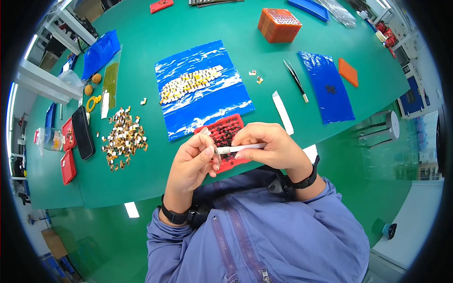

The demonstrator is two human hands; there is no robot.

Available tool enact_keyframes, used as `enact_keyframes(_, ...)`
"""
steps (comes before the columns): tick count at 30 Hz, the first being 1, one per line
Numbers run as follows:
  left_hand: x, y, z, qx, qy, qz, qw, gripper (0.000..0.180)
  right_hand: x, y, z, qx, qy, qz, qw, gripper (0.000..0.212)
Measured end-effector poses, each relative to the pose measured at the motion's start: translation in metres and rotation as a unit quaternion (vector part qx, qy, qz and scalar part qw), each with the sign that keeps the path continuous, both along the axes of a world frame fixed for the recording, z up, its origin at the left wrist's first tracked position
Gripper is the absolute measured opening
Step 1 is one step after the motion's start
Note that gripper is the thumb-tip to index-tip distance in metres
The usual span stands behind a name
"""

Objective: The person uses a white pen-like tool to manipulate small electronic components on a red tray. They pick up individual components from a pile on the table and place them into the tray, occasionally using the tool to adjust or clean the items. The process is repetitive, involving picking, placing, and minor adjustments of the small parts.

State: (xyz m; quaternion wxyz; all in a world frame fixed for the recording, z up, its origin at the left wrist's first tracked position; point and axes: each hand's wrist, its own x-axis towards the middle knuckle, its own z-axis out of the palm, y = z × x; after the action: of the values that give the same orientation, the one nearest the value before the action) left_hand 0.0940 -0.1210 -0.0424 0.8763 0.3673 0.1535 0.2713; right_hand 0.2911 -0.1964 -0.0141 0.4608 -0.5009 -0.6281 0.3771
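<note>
My right hand (pixel 271 144) is closed around a slim white pen-like tool (pixel 230 149), which points left. At its tip, my left hand (pixel 194 158) has its fingers pinched together; what sits between them is too small to make out. Both hands are above the near part of a red tray (pixel 222 126) full of small black pieces, and they hide some of it. Just beyond the tray lies a blue sheet (pixel 207 115) bearing rows of small white-and-yellow parts (pixel 188 85).
To the left is a loose pile of small parts (pixel 125 139), near a black case (pixel 83 133) and red trays (pixel 68 167). On the right lie tweezers (pixel 296 81), a white strip (pixel 283 113) and another blue sheet (pixel 335 106). An orange tray stack (pixel 278 30) stands farther back.
</note>
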Motion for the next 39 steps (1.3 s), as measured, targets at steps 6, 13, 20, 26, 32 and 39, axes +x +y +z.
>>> enact_keyframes(6, -0.001, 0.001, 0.000, -0.002, -0.022, -0.007, 1.000, 0.010, 0.001, -0.003, 0.000, -0.103, 0.013, 0.033, 0.994, 0.009)
enact_keyframes(13, -0.002, 0.003, -0.002, -0.008, -0.047, -0.015, 0.999, 0.011, -0.005, -0.001, 0.002, 0.064, -0.029, -0.024, 0.997, 0.009)
enact_keyframes(20, -0.001, 0.002, -0.001, -0.012, -0.048, 0.000, 0.999, 0.011, -0.002, -0.003, 0.012, -0.142, 0.019, 0.039, 0.989, 0.007)
enact_keyframes(26, -0.003, 0.005, -0.004, -0.013, -0.066, -0.019, 0.998, 0.012, -0.008, -0.003, 0.004, 0.018, -0.018, -0.009, 1.000, 0.008)
enact_keyframes(32, -0.002, 0.003, -0.003, -0.015, -0.064, -0.008, 0.998, 0.012, -0.008, 0.001, 0.005, 0.020, -0.017, -0.015, 1.000, 0.008)
enact_keyframes(39, -0.003, 0.004, -0.004, -0.010, -0.068, -0.012, 0.998, 0.011, -0.003, 0.000, 0.006, -0.107, 0.010, 0.043, 0.993, 0.007)
